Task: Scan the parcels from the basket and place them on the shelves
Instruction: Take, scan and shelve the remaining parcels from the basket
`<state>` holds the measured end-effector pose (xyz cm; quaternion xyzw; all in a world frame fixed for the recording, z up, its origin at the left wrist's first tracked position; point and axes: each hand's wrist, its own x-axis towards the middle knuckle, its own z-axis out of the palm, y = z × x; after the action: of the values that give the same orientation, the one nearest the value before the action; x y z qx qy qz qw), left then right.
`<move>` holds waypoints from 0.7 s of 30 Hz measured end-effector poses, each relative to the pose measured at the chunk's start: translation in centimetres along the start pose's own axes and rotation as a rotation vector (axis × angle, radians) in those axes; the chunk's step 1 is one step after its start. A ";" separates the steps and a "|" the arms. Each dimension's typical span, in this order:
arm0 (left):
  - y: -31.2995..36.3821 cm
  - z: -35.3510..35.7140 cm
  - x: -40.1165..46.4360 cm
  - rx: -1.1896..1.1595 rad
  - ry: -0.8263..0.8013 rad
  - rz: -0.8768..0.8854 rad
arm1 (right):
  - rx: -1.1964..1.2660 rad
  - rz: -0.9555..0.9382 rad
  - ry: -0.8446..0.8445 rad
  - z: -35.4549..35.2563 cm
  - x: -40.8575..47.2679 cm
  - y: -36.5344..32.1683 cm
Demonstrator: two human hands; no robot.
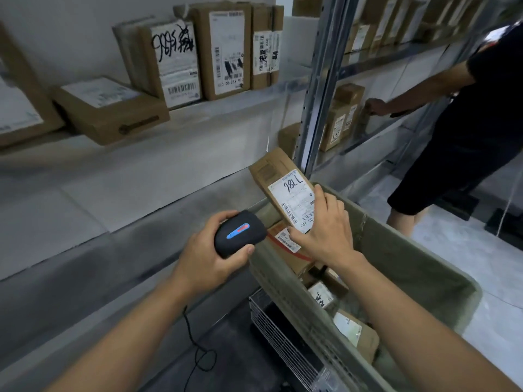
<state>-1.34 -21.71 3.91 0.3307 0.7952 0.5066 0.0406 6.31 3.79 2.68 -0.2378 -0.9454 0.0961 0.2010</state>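
Parcel (pixel 284 188) gripped at its lower end by right hand (pixel 325 233) above basket (pixel 402 250), left hand (pixel 209 250) clasping scanner (pixel 237 233) beside it

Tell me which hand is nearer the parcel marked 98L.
Right. The right hand grips the parcel at its lower end, over the basket. The left hand holds the scanner beside it, not touching the parcel.

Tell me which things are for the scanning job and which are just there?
For the job: black handheld scanner in left hand; brown labelled cardboard parcel held by right hand; grey-green fabric basket; grey shelf.
Just there: wire rack; another person.
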 end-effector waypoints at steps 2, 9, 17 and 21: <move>0.2 -0.4 -0.2 -0.031 0.039 0.003 | 0.044 0.019 0.027 -0.5 0.0 -0.4; 1.2 -1.5 1.0 -0.061 0.114 0.059 | 0.190 0.082 0.164 -3.0 0.7 -1.1; 3.5 -1.0 5.2 -0.167 0.177 0.106 | 0.367 0.163 0.290 -6.5 4.6 -0.9; 4.9 -0.3 7.9 -0.177 0.217 0.135 | 0.442 0.156 0.351 -7.5 7.2 -0.2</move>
<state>-5.25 -16.12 10.25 0.3218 0.7231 0.6090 -0.0510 3.57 7.75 11.87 -0.2733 -0.8313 0.2721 0.4003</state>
